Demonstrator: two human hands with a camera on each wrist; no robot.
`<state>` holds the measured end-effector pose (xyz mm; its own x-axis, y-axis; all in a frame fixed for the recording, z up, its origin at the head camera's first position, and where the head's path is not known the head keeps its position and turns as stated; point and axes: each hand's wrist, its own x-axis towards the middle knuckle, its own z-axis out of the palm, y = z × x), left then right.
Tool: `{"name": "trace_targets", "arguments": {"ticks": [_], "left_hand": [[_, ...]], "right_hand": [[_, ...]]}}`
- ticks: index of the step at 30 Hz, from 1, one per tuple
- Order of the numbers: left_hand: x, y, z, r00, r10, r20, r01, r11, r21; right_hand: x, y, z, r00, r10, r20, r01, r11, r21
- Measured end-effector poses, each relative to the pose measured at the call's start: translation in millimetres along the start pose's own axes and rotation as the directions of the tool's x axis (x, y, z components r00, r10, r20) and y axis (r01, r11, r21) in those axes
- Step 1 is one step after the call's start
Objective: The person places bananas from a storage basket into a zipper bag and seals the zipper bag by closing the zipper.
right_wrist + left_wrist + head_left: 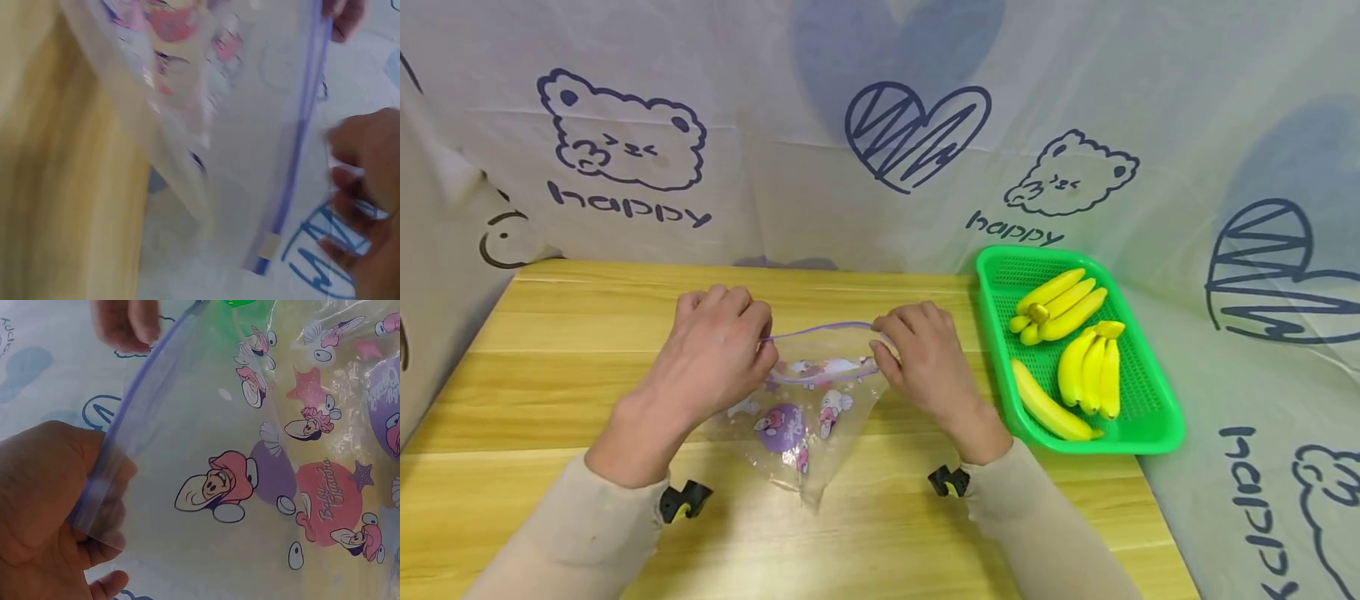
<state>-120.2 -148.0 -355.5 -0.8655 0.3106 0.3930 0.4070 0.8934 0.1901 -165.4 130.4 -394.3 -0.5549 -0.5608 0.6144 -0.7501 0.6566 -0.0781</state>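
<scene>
Bag (831, 412), 1, is between 2 hands (703, 354) (928, 358), near 2 banana bunches (1070, 315) (1092, 375), 1 banana (1049, 407).

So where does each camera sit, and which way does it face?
Head: worn on the head, looking forward and down at the bag, table and basket; the left hand, right hand and both sleeves show.
Left wrist: on that wrist, facing the bag; the left hand grips its purple rim, with part of the right hand at the top.
Right wrist: on that wrist, facing the bag; the right hand shows at the right, part of the left hand at the top.
Shared: both wrist views show the bag and the cloth.
</scene>
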Motion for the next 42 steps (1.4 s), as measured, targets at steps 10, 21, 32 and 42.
{"name": "trace_targets", "arguments": {"ticks": [10, 21, 32, 42], "left_hand": [[-0.4, 7.2, -8.4, 0.957, -0.284, 0.050, 0.288, 0.953, -0.097], [-0.4, 31.6, -37.4, 0.909, -0.404, 0.100, 0.409, 0.912, -0.038], [-2.6, 37.8, -22.8, 0.905, -0.248, 0.347, 0.276, 0.961, -0.031], [1.6, 32.5, -22.3, 0.892, -0.287, 0.348, 0.320, 0.946, -0.040]], "right_hand": [[-11.1, -20, 9, 0.971, -0.174, 0.164, 0.157, 0.981, 0.111], [12.7, -3, -45, 0.973, -0.208, 0.102, 0.208, 0.978, 0.017], [-5.6, -13, -11, 0.976, -0.133, 0.175, 0.146, 0.987, -0.067], [-1.2, -16, -6, 0.987, -0.147, 0.070, 0.151, 0.987, -0.050]]}}
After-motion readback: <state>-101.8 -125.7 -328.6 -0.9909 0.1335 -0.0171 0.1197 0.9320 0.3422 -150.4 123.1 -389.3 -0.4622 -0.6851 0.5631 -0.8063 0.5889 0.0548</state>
